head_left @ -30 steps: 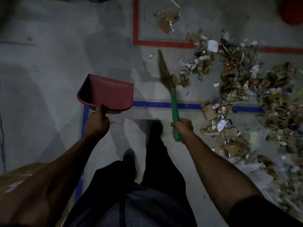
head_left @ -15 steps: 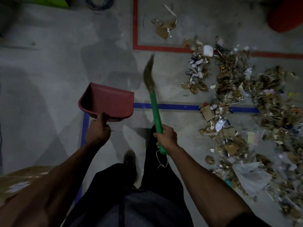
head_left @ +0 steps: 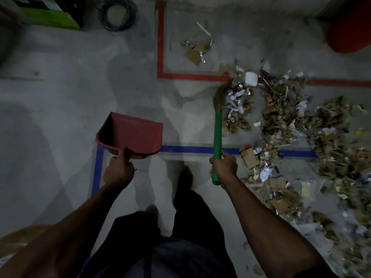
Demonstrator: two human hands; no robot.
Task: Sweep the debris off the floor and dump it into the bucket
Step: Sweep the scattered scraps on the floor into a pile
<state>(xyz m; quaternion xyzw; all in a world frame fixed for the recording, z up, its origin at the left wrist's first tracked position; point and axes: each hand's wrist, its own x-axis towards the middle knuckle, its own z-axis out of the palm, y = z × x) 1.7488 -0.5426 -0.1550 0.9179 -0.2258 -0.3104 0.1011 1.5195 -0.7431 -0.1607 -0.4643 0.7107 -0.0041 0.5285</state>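
Observation:
My left hand grips the handle of an empty red dustpan, held above the grey floor with its open mouth facing away from me. My right hand grips the green handle of a short broom. Its brown bristles touch the left edge of a wide spread of paper and cardboard debris on the right. A smaller scrap pile lies apart, farther off. A red rounded container, probably the bucket, stands at the top right, partly cut off.
Red tape and blue tape mark lines on the concrete floor. A green box and a coil of dark cable sit at the top left. My legs and shoes stand below the blue line.
The broom has swung from left of the debris back to the right, its bristles now against the pile's left edge. The dustpan stays held in about the same place.

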